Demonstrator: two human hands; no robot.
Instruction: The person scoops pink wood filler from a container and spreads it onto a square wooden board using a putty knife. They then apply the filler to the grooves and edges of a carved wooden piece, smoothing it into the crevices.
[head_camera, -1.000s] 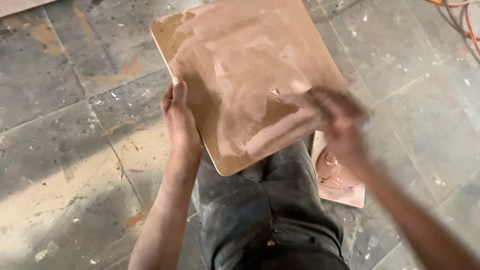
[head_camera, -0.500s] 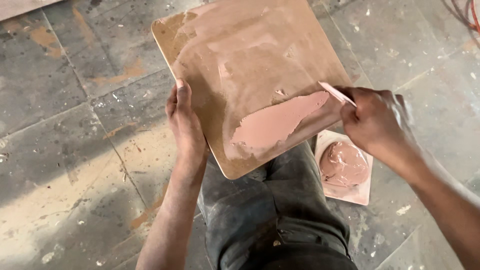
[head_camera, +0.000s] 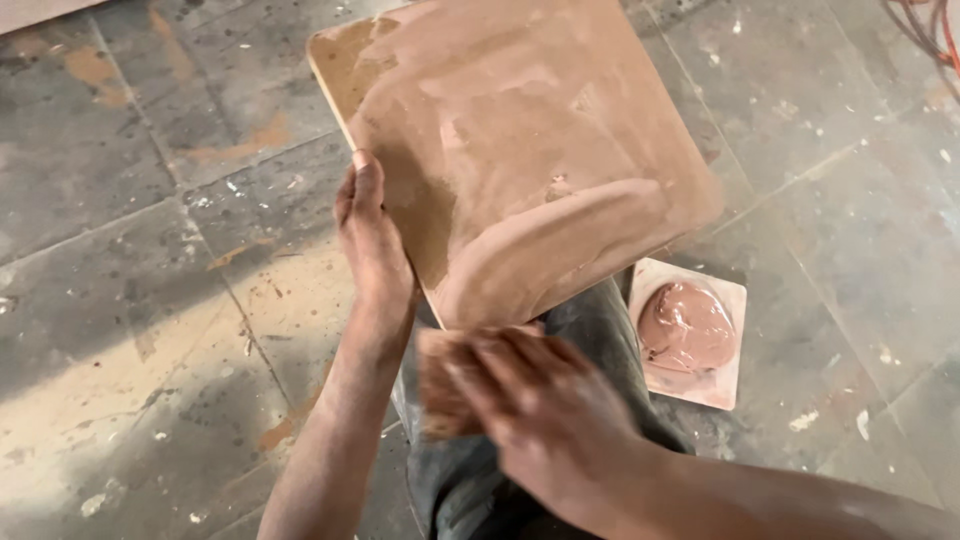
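A square wooden board (head_camera: 520, 150), smeared with pinkish-brown putty, rests tilted on my knee. My left hand (head_camera: 372, 240) grips its left edge, thumb along the rim. My right hand (head_camera: 530, 410) is blurred just below the board's near corner and holds a flat scraper blade (head_camera: 445, 385) coated in the same paste. A fresh wide streak of putty runs across the board's lower part. My dark trousers (head_camera: 590, 310) show under the board.
A small square tile (head_camera: 725, 385) carrying a mound of pinkish putty lies on the floor right of my knee. The floor is grey stained concrete slabs (head_camera: 150, 300) with paint spots. Orange cables (head_camera: 925, 30) lie at the top right corner.
My right hand has swept from the board's right edge down and left to the near corner, spreading a broad streak of putty. The left hand keeps its grip.
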